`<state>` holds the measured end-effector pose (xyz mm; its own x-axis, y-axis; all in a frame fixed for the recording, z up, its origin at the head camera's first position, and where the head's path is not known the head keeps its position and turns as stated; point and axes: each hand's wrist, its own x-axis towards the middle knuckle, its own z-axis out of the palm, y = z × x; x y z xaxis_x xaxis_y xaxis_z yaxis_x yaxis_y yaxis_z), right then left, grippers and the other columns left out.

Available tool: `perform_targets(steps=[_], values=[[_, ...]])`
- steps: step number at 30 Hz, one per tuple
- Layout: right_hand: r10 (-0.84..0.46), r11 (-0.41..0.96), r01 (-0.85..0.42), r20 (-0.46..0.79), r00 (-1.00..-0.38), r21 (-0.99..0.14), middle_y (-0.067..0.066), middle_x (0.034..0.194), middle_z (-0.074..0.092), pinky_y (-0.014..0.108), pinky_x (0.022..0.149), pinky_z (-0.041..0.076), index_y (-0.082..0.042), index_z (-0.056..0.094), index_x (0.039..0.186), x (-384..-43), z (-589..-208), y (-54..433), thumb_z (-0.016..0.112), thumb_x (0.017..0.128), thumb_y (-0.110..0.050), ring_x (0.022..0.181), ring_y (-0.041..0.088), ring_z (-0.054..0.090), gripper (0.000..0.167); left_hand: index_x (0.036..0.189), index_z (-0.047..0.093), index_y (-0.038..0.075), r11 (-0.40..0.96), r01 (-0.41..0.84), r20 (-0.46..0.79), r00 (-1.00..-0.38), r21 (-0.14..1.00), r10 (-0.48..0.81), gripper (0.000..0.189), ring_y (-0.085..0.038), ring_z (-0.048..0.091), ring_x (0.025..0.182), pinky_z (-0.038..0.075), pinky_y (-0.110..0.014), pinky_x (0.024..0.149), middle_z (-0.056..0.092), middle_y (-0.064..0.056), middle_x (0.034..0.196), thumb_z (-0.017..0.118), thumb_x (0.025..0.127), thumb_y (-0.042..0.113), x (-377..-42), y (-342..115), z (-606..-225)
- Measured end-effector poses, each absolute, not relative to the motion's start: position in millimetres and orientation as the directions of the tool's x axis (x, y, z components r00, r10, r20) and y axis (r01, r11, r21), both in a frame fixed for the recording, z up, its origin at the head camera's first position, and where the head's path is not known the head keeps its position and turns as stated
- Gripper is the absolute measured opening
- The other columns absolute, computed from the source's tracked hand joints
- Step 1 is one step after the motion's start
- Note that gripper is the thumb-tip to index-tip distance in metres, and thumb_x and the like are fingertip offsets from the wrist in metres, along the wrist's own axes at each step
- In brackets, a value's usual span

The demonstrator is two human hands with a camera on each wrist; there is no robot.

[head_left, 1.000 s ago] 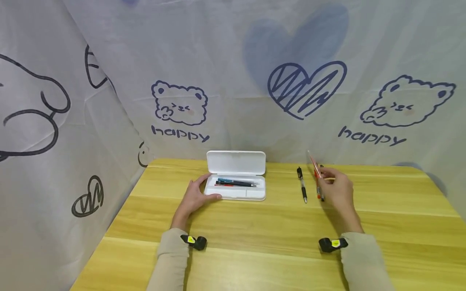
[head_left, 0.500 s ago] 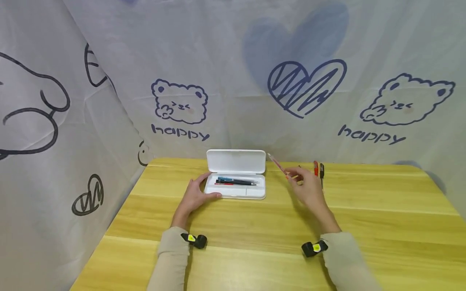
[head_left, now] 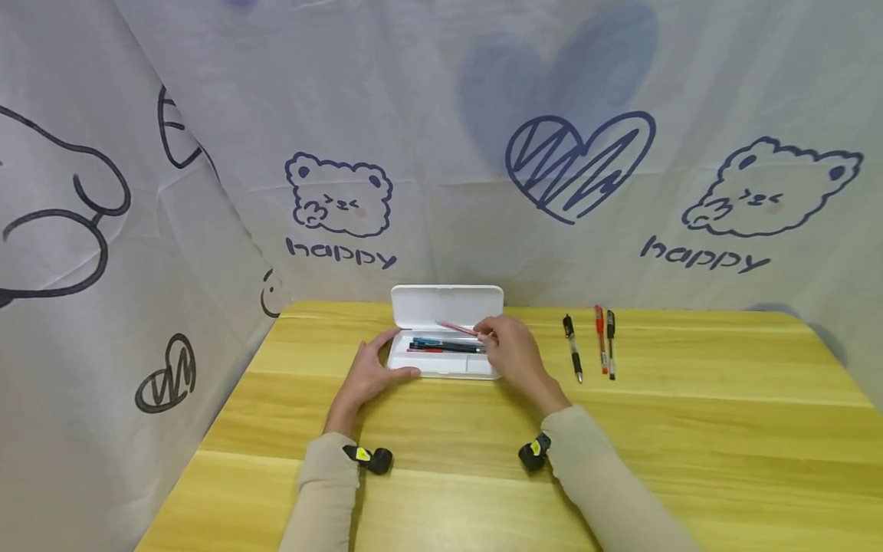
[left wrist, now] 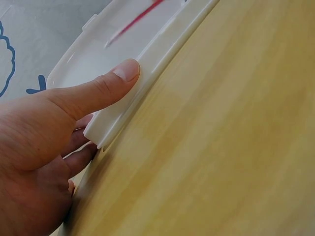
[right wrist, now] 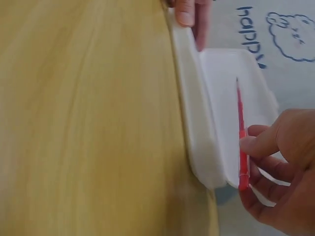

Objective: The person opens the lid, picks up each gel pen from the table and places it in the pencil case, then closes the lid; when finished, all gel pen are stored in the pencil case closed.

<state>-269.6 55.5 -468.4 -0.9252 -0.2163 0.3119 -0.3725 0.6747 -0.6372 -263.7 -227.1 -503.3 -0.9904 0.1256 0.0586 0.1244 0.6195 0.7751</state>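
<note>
Above the open white pencil case (head_left: 433,366), a red pen (head_left: 457,328) is pinched between the thumb and fingers of the right hand (head_left: 519,354). The case's left end is gripped by the left hand (head_left: 369,374), its fingers clamped there. Several stored pens (head_left: 447,347) are contained inside; three loose pens (head_left: 602,342) are laid on the table (head_left: 455,452), to the right.

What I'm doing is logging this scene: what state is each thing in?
White case: open, lid raised
Held red pen: pinched, not laid down
Pens in case: lying lengthwise
Left black pen: lying on table
Loose red pen: lying on table
Right black pen: lying on table
Left hand: gripping the case
Right hand: holding the held red pen
</note>
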Motion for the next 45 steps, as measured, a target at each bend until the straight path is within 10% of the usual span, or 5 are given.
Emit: perform_targets(steps=[26,45], values=[[-0.218,0.755,-0.348,0.287,-0.933,-0.556,0.009,0.11,0.066,0.04,0.099,0.053,-0.005,0.079,0.104,-283,-487,16,0.065,0.095,0.006,0.104,0.027,0.06,0.02,0.154,0.044,0.007,0.603,0.113,0.054,-0.992,0.79,0.116,0.096,-0.041,0.028,0.151,0.001,-0.052,0.127,0.043,-0.021,0.157,0.094,0.075,0.03,-263,-225,-504],[-0.161,0.547,-0.368,0.337,-0.928,-0.752,0.016,0.12,0.069,0.045,0.086,0.056,-0.002,0.073,0.119,-248,-454,79,0.059,0.094,0.009,0.109,0.033,0.064,0.031,0.154,0.045,0.008,0.609,0.115,0.058,-0.992,0.785,0.113,0.095,-0.043,0.025,0.151,0.003,-0.055,0.127,0.043,-0.021,0.157,0.093,0.076,0.032,-262,-228,-504]])
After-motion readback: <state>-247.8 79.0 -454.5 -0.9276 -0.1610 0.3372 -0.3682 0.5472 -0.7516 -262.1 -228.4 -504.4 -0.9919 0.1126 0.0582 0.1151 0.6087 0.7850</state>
